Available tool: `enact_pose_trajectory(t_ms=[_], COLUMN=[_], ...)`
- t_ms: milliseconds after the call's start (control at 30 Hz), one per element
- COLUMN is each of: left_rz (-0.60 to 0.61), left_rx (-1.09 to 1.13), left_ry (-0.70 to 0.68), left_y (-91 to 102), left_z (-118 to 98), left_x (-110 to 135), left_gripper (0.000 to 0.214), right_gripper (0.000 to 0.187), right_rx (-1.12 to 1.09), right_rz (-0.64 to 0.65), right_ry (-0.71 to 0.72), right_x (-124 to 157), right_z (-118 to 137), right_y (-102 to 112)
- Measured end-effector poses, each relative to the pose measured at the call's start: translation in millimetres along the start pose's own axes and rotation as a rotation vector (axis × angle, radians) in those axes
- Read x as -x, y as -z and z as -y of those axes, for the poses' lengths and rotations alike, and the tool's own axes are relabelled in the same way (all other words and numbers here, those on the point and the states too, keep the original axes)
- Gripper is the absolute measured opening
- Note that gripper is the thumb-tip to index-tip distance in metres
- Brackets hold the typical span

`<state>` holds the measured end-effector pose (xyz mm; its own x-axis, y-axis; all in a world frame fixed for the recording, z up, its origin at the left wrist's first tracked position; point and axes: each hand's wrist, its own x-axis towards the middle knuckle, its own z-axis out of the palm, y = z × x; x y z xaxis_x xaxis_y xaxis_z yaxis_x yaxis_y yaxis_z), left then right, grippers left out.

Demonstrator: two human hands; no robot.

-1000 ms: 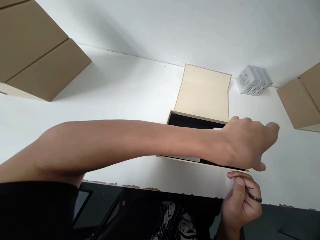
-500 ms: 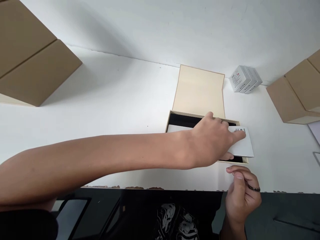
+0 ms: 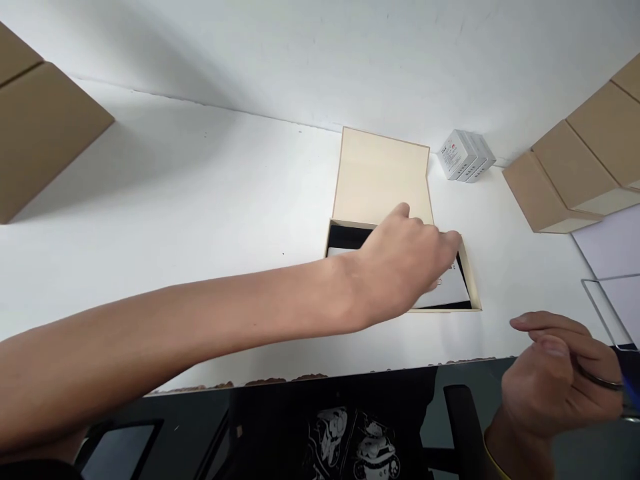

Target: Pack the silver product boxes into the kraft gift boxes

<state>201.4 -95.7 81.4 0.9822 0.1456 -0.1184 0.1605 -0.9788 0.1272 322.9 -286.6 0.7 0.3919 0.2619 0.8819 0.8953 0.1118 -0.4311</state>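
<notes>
My left hand (image 3: 407,257) reaches palm down over an open cream box (image 3: 479,298) with a black lining. A flat white printed piece (image 3: 449,290) lies inside, slightly askew. My left fingers are bent around its right end; their tips are partly hidden behind the hand. Off to the right, near the table's front edge, my right hand (image 3: 565,373) wears a dark ring. Its index finger stretches forward and the other fingers bend loosely, with nothing visible in them.
The box's lid (image 3: 383,175) stands open toward the wall. Small white printed boxes (image 3: 465,157) sit behind it. Brown boxes stand at the left (image 3: 55,133) and right (image 3: 565,173). A pale lilac surface (image 3: 610,247) and thin metal frame (image 3: 603,313) lie at the far right.
The white piece, which stuck out over the box's right end, now lies within its walls. My right hand has moved right, away from the box. The view has shifted rightward.
</notes>
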Motion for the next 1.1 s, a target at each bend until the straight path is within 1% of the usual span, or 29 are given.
enact_pose_trajectory(t_ms=[67, 100, 167, 200, 233, 267, 333, 367, 400, 433, 500, 567, 633, 700, 733, 800, 833, 900, 1000, 1067, 1100], left_rz=[0.068, 0.082, 0.039, -0.001, -0.028, -0.033, -0.003, 0.018, 0.045, 0.076, 0.146, 0.196, 0.221, 0.242, 0.253, 0.267, 0.276, 0.299, 0.401, 0.482, 0.514], left_rx=[-0.024, -0.029, 0.002, 0.035, 0.074, 0.111, 0.144, 0.133, 0.115, 0.097, 0.087, 0.103, 0.113, 0.114, 0.110, 0.104, 0.108, 0.119, 0.119, 0.092, 0.072], left_ry=[-0.039, -0.056, -0.046, -0.015, 0.019, 0.047, 0.077, 0.079, 0.077, 0.078, 0.094, 0.123, 0.138, 0.138, 0.139, 0.147, 0.149, 0.142, 0.140, 0.136, 0.130], left_y=[-1.9, -3.5, -7.1, -8.8, -10.4, -12.0, -15.6, -17.6, -19.4, -20.9, -22.0, -20.1, -16.4, -12.8, -11.4, -9.2, -8.1, -5.1, 2.2, 7.1, 9.0], left_z=[1.4, 2.6, 6.9, 10.1, 13.6, 17.3, 23.5, 25.4, 26.4, 26.5, 25.0, 23.5, 23.4, 24.5, 25.0, 25.6, 25.4, 24.4, 22.2, 21.2, 20.8], left_x=[3.4, 5.5, 11.8, 16.2, 21.4, 27.2, 39.0, 44.2, 48.3, 51.1, 52.9, 50.8, 47.4, 44.3, 43.0, 40.1, 38.3, 33.4, 23.9, 17.6, 14.8], left_gripper=[0.026, 0.025, 0.024, 0.026, 0.027, 0.029, 0.049, 0.060, 0.067, 0.070, 0.067, 0.064, 0.066, 0.073, 0.076, 0.082, 0.083, 0.083, 0.086, 0.084, 0.081], right_gripper=[0.014, 0.014, 0.013, 0.013, 0.013, 0.015, 0.031, 0.042, 0.051, 0.057, 0.066, 0.072, 0.073, 0.073, 0.073, 0.073, 0.069, 0.056, 0.037, 0.029, 0.025], right_rx=[-0.014, -0.018, -0.035, -0.053, -0.059, -0.046, 0.035, 0.088, 0.131, 0.147, 0.117, 0.088, 0.096, 0.110, 0.107, 0.086, 0.077, 0.078, 0.190, 0.269, 0.294], right_rz=[0.059, 0.083, 0.167, 0.258, 0.391, 0.562, 0.943, 1.088, 1.196, 1.273, 1.373, 1.473, 1.585, 1.681, 1.705, 1.705, 1.693, 1.713, 1.827, 1.898, 1.913], right_ry=[0.014, 0.024, 0.056, 0.091, 0.128, 0.165, 0.236, 0.275, 0.312, 0.355, 0.424, 0.441, 0.395, 0.319, 0.293, 0.288, 0.300, 0.318, 0.324, 0.365, 0.400], right_x=[2.2, 1.8, -4.4, -10.3, -17.9, -26.4, -43.6, -51.2, -57.6, -63.0, -71.3, -77.7, -82.5, -84.9, -85.1, -84.4, -84.0, -84.8, -90.1, -93.2, -93.6], right_z=[2.8, 3.9, 4.7, 4.3, 3.2, 1.5, -3.9, -7.4, -11.2, -14.9, -21.6, -26.4, -30.2, -34.3, -36.5, -40.1, -40.9, -39.0, -26.9, -16.2, -11.3], right_y=[-1.7, -1.7, -0.7, -0.2, -0.2, -1.0, -6.8, -11.9, -18.4, -25.9, -42.1, -56.7, -67.2, -73.4, -75.3, -77.9, -79.0, -81.5, -84.7, -84.6, -83.4])
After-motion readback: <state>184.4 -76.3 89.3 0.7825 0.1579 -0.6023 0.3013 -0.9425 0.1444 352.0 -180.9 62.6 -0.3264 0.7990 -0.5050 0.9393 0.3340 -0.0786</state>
